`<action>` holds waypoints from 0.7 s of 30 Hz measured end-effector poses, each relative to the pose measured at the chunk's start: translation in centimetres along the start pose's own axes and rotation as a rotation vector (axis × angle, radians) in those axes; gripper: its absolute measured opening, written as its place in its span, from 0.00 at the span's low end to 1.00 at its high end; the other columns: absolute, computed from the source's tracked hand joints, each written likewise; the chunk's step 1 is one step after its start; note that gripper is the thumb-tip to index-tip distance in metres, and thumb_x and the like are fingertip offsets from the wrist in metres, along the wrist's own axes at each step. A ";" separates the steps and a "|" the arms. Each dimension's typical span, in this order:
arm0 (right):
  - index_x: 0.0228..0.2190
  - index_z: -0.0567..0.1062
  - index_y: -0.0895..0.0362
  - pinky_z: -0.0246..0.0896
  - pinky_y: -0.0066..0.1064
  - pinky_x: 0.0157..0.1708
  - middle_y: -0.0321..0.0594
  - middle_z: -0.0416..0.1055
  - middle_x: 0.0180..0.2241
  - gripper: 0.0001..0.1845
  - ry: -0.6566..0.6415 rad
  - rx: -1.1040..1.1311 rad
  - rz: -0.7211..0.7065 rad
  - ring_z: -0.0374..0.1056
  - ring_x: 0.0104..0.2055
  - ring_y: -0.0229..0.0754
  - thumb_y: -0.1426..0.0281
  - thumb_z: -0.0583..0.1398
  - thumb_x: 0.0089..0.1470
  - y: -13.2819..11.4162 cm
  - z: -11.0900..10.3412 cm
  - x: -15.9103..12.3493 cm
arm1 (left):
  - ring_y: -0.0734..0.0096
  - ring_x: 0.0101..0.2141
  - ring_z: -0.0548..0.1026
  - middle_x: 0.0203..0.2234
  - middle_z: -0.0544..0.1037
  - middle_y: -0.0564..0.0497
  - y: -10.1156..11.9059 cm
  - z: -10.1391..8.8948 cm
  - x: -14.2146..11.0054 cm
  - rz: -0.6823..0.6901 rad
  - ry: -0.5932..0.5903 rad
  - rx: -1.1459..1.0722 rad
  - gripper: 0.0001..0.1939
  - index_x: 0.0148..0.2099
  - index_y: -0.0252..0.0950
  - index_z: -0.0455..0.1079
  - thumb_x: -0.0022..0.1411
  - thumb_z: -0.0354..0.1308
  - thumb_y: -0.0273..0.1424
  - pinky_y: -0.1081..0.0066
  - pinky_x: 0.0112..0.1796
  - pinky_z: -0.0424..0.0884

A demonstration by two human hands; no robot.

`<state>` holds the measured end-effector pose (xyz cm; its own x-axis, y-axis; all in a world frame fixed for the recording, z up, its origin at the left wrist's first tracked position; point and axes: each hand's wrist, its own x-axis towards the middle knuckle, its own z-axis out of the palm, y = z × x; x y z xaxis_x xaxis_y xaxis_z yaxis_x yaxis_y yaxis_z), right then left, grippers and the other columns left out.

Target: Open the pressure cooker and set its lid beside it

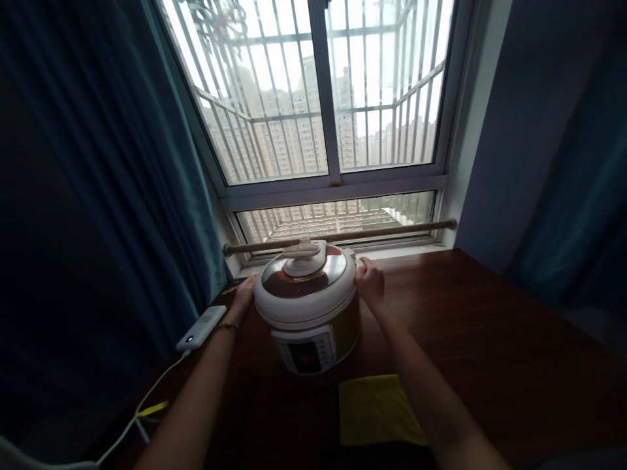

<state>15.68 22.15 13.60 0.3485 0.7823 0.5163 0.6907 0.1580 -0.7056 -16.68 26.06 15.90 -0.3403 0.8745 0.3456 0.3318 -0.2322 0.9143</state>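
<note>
White cooker (306,310) upright on brown worktop (426,294), near its window-side edge; lid on, handle (301,260) on top, control panel (306,356) with dark display facing the wearer. Right hand (371,281) at cooker's right side, fingers curled round the side grip, holding it. Left hand (245,294) against the left side; its fingers are mostly hidden by the cooker body, can't tell how far closed. Bracelet (228,326) on left wrist. White device (202,328) left of the left forearm, pale cable (164,377) plugged into its near end, yellow strip (153,409) by the cable lower down. Yellow cloth (375,411) nearer the wearer than the cooker, partly covered by right forearm. Behind: rail (392,233) across the lower part of the barred window (329,98); blue curtain (147,163) at left.
</note>
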 end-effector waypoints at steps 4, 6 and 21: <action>0.41 0.75 0.58 0.57 0.28 0.44 0.44 0.74 0.41 0.23 -0.100 0.067 -0.086 0.68 0.44 0.43 0.72 0.45 0.52 3.1 0.3 5.7 | 0.63 0.41 0.72 0.37 0.74 0.46 -1.1 0.9 -2.3 -0.064 -0.051 0.031 0.19 0.40 0.32 0.68 0.61 0.48 0.44 0.62 0.42 0.67; 0.39 0.76 0.58 0.57 0.27 0.44 0.42 0.75 0.40 0.22 -0.152 0.097 -0.121 0.68 0.44 0.42 0.73 0.46 0.51 4.3 0.5 8.3 | 0.60 0.43 0.71 0.36 0.75 0.46 -1.5 2.1 -3.8 -0.069 -0.054 0.041 0.20 0.40 0.34 0.66 0.60 0.46 0.46 0.63 0.43 0.66; 0.41 0.76 0.58 0.59 0.28 0.45 0.41 0.73 0.43 0.24 -0.198 0.154 -0.060 0.66 0.47 0.39 0.74 0.43 0.54 7.7 0.9 11.6 | 0.56 0.48 0.66 0.44 0.70 0.42 -0.7 5.2 -7.9 0.097 -0.038 0.102 0.16 0.47 0.35 0.62 0.59 0.45 0.36 0.60 0.49 0.60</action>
<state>24.46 32.99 13.68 0.1684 0.8692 0.4650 0.5964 0.2857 -0.7501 -9.65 21.51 11.47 -0.2696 0.8661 0.4210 0.4502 -0.2731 0.8502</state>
